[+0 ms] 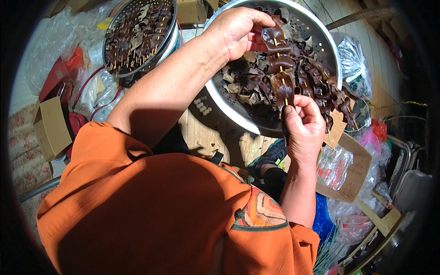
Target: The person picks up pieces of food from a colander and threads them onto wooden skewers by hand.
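Note:
Between my two hands runs a bamboo skewer threaded with glossy dark brown pieces of what looks like wood ear fungus [282, 63]. My left hand [237, 32] grips the far end, its thumb on the topmost piece. Nearer to me, my right hand [306, 125] pinches the lower end between thumb and fingers. Below them is a large perforated metal colander [230, 115] holding loose, grey-backed fungus pieces [252, 87]. Several loaded skewers [314, 80] lie together over its right side, their tips pointing towards me. The skewer's top tip is hidden.
At the upper left, a smaller colander [173, 25] holds several loaded skewers [137, 37]. A cardboard box [361, 172] with plastic packaging stands at right. Plastic bags [355, 65], an opened carton [53, 127] and red straps [84, 86] crowd the sides. My shoe [271, 154] rests on the wooden floor.

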Tool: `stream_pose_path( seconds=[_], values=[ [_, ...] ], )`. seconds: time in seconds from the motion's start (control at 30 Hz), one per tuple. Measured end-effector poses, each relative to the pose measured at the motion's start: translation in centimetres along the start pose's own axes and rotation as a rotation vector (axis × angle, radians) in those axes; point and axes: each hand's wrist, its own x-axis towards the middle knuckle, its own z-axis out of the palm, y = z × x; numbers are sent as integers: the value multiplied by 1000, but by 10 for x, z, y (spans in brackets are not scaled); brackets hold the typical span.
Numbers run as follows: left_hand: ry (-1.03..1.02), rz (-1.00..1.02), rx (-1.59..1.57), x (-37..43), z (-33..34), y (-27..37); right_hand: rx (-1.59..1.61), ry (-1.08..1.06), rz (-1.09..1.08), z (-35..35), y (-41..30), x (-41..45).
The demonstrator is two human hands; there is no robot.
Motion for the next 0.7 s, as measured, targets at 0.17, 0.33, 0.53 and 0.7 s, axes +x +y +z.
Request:
stream_pose_path(
  seconds=[0.17, 0.33, 0.53, 0.7],
  values=[
    [-30, -36, 39, -7, 9, -4, 14, -3, 0, 0, 2, 1],
    [-41, -18, 62, -9, 12, -9, 20, 44, -16, 2, 4, 4],
    [-109, -33, 61, -11, 17, -15, 83, 75, -37, 1, 4, 4],
    [-202, -78, 106, -23, 26, -27, 137, 129, -48, 2, 3, 5]
  ],
)
